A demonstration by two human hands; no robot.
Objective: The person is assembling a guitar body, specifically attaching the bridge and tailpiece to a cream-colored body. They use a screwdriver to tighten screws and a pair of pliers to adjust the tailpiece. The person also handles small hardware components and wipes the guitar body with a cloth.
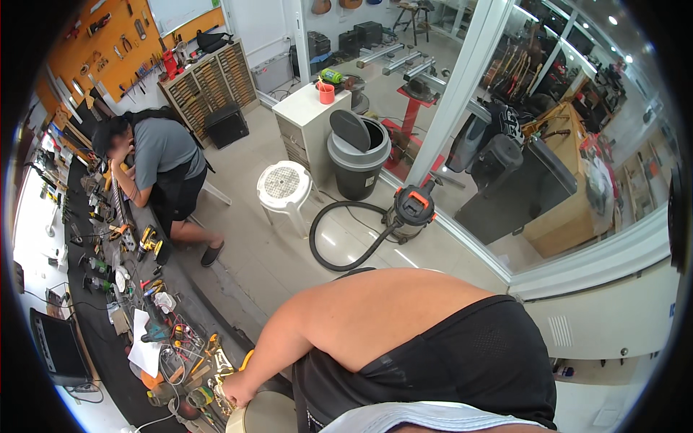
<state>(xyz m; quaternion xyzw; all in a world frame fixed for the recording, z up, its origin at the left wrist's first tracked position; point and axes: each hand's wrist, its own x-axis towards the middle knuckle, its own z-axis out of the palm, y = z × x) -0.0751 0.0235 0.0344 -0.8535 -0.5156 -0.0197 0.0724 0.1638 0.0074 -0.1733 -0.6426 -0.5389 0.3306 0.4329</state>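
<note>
My left hand (237, 392) rests at the edge of the dark worktop (101, 339), with a pale round object (266, 413) just below it at the lower rim of the view. The fingers are curled at that object's upper edge, but I cannot tell whether they grip it or only lean on it. My right hand is out of sight behind my shoulder and black top.

Just beyond the left hand on the worktop lie yellow-handled pliers (210, 345), a tangle of wire and small hand tools. Farther along it are sheets of white paper (144, 346), then a yellow power tool (149, 239). Past that, another person in a grey shirt (162, 148) bends over the worktop.

Well off the worktop, on the floor, stand a white plastic stool (284, 185), a grey bin (359, 155) with its lid tilted open, and a black-and-orange vacuum cleaner (412, 209) with a looped hose.
</note>
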